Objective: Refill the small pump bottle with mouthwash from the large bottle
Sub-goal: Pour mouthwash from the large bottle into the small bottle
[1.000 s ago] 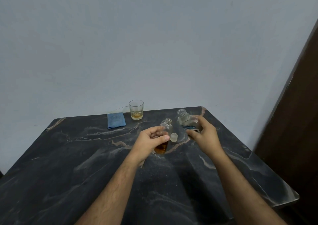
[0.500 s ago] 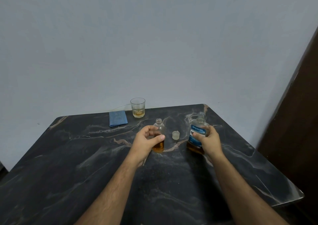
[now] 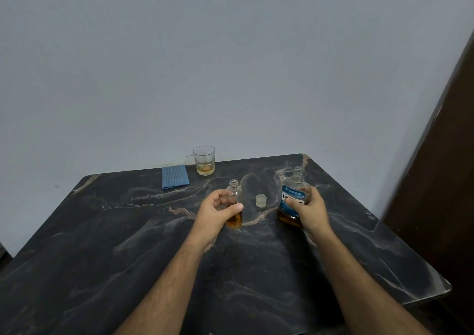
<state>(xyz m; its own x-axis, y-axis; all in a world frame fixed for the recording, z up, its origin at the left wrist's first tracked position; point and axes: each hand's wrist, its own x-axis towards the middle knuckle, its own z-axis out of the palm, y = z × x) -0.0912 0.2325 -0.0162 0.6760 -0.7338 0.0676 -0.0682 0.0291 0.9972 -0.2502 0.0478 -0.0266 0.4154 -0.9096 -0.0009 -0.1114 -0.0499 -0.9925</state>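
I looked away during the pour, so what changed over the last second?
The right hand brought the large bottle from tilted toward the small bottle back upright on the table, away to the right, still gripping it. The left hand kept holding the small bottle. The cap, glass and blue cloth stayed put.

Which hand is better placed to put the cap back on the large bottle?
Probably the left hand. It only steadies the small bottle, which stands on the table, and the cap lies just beside it. The right hand grips the large mouthwash bottle.
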